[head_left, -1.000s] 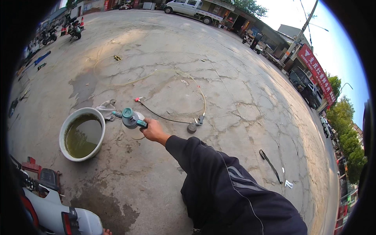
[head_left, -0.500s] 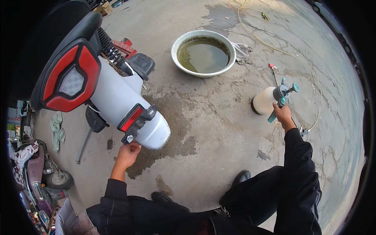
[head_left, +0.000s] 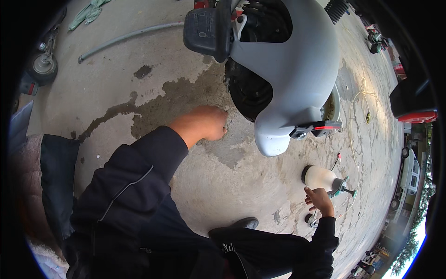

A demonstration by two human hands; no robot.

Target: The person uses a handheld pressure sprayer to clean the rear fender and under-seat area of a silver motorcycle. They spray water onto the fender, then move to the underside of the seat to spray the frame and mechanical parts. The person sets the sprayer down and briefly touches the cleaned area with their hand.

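Observation:
The pale grey rear fender (head_left: 306, 60) of a scooter or motorcycle stands in front of me, with a red reflector (head_left: 328, 125) on a bracket near its tip. Below it the dark rear wheel (head_left: 251, 90) is partly hidden. My left hand (head_left: 210, 122) is closed beside the wheel, over the wet ground; its fingertips are hidden. To the right, a pump sprayer (head_left: 320, 178) with a whitish tank and green plunger lies tilted in view. My right hand (head_left: 319, 201) is just on the near side of it, fingers apart, with nothing visible in them.
A black footrest-like part (head_left: 206, 32) juts from the vehicle's left. Behind the fender shows the rim of a basin (head_left: 336, 104). A yellowish hose (head_left: 354, 135) trails over the cracked concrete. A grey pipe (head_left: 130, 36) and a green cloth (head_left: 88, 13) lie at the far left.
My view has swung left and closer to the vehicle's rear. My left hand has left the fender's lower edge for beside the wheel. My right hand has let go of the sprayer handle.

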